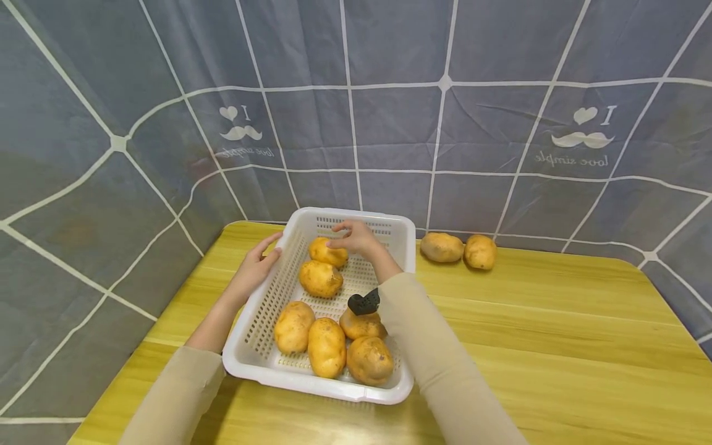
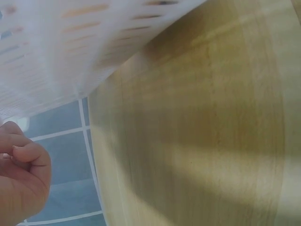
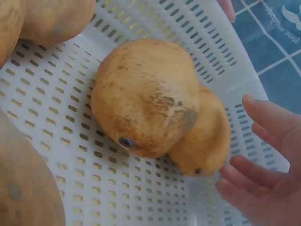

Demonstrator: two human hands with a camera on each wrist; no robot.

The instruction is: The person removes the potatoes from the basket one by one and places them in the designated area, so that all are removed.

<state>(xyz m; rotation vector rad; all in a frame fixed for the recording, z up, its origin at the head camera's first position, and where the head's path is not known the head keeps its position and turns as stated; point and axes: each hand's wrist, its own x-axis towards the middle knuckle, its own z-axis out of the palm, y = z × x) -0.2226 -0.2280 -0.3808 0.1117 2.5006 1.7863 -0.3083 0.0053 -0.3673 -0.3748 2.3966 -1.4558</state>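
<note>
- Six yellow-brown potatoes lie in the white perforated plastic basket [image 1: 256, 334] at the frame's centre, on the yellow wooden table [image 1: 556, 346].
- The right hand [image 1: 356, 238], fingers spread and relaxed, hovers just over the farthest small round potato [image 1: 327, 252], gripping nothing.
- The left hand [image 1: 257, 262] rests on the basket's left rim, fingers laid against it.
- Two more brown potatoes [image 1: 458, 249] sit on the table, right of the basket.
</note>
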